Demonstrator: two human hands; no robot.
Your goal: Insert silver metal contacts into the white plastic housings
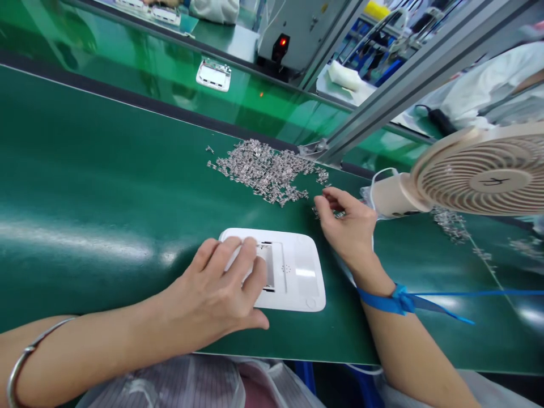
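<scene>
A white plastic housing [304, 255] with rounded corners, a rectangular recess and a round pattern of small holes lies on the green table [106, 226]. My left hand [225, 289] rests over its left part, fingers apart, covering some of the recess. To the right of the housing, my right hand [346, 224] is at the table with its fingers curled and thumb near the fingertips. A few small metal pieces show beside and under those fingers; whether any is pinched is hidden. A pile of small metal clips [267, 170] lies beyond the housing.
A beige fan [484, 173] stands at the right, close to my right hand. More metal pieces [450, 224] lie beneath it. A metal frame post [391, 79] rises behind the pile. On the green conveyor [144, 73] sits a white part with a circuit board [213, 75]. A blue wrist strap [395, 300] trails rightward.
</scene>
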